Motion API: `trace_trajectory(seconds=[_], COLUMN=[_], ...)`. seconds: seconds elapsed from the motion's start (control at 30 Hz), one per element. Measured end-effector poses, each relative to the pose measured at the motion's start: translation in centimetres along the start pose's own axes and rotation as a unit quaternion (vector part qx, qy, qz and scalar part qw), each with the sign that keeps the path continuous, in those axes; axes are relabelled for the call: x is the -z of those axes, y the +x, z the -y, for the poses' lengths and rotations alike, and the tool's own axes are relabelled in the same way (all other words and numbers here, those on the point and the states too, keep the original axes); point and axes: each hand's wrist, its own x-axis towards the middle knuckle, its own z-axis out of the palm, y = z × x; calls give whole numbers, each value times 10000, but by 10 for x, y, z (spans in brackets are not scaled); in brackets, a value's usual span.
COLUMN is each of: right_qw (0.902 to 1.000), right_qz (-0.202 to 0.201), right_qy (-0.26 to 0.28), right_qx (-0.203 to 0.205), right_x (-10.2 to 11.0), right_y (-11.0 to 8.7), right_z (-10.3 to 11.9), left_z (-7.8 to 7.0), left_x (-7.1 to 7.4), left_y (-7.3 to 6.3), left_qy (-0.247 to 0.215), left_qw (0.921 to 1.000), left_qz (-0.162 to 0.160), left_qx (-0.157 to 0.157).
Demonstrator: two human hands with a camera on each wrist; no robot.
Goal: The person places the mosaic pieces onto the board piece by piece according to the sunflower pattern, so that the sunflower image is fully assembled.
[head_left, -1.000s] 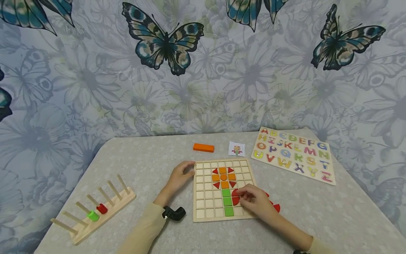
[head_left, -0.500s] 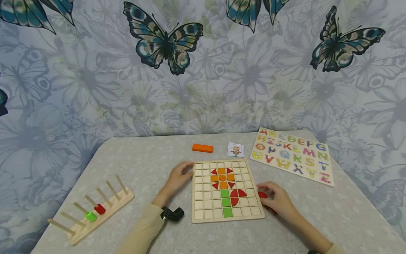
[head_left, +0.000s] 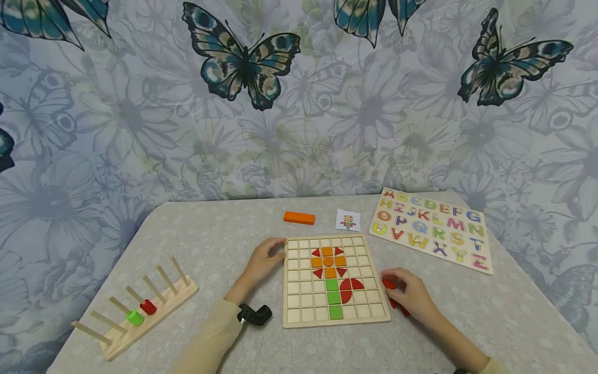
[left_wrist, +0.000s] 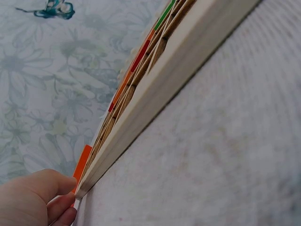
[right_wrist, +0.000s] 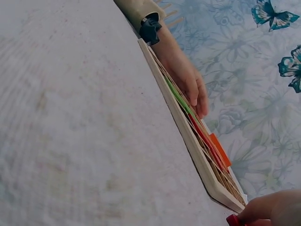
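A wooden grid board (head_left: 299, 315) lies on the table, bearing an orange, red and green flower pattern. Orange squares surround an orange circle (head_left: 328, 262); red triangles (head_left: 338, 251) sit at the corners. Green squares (head_left: 334, 297) run below, with red quarter-circle tiles (head_left: 346, 296) beside them. My left hand (head_left: 262, 258) holds the board's upper left corner with curved thumb and fingers. Just off the board's right edge, my right hand (head_left: 413, 293) pinches a red quarter-circle tile (head_left: 389, 283). More red pieces (head_left: 404, 312) lie partly hidden beneath that hand.
Behind the board are an orange block (head_left: 299, 218) and a small pattern card (head_left: 348, 220). At the back right lies an alphabet board (head_left: 432, 228). A wooden peg rack (head_left: 154, 322) with green and red beads stands at the left.
My right hand has moved right, from the red tiles on the board to the loose red pieces beside it. Those tiles stay on the grid. My left hand has kept its place.
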Motion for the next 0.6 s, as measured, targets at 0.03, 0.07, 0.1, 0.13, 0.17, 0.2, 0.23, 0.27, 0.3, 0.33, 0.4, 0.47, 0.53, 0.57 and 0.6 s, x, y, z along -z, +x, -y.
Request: trace_trajectory(seconds=[0.03, 0.07, 0.1, 0.13, 0.17, 0.2, 0.23, 0.27, 0.3, 0.33, 0.4, 0.47, 0.53, 0.57, 0.6], right_qw=[10000, 9999, 9999, 9998, 9997, 9997, 9995, 9993, 9991, 9989, 9988, 9989, 9989, 9990, 9991], right_qz=[-26, -51, -58, -70, -84, -111, -140, -184, -237, -303, -394, -440, -460, -443, -430], right_qy=[-54, -102, -143, -158, -185, -207, -250, -278, -306, -311, -256, -154, -73, -44, -39], right_qx=[-9, -33, -40, -83, -100, -114, -143, -158, -165, -154, -110, -49, 2, 4, -3], right_x=[0, 1, 1, 1, 2, 2, 2, 3, 3, 3, 4, 4, 4, 5, 5], right_y=[0, 1, 1, 2, 2, 2, 2, 2, 2, 2, 2, 2, 3, 3, 3], right_z=[0, -1, -1, -2, -2, -3, -4, -5, -5, -6, -8, -9, -9, -10, -9], left_z=[0, 0, -1, -1, -1, -1, -2, -2, -2, -2, -3, -3, -3, -2, -2], left_x=[0, 0, 0, 1, 1, 1, 1, 1, 1, 1, 1, 2, 2, 2, 2], left_y=[0, 0, 0, 0, 0, 0, -1, -1, -1, -1, -1, -1, -1, 0, 0], left_qy=[0, -8, -13, -16, -22, -20, -15, -19, -18, -24, -31, -31, -10, 4, 12], left_qw=[10000, 10000, 10000, 10000, 10000, 10000, 10000, 10000, 10000, 10000, 10000, 9999, 9999, 9999, 9999], left_qz=[5, 12, 22, 34, 44, 52, 61, 71, 78, 81, 86, 93, 94, 93, 93], left_qx=[1, 11, 22, 31, 28, 17, 3, 5, 4, -3, 15, 41, 37, 38, 35])
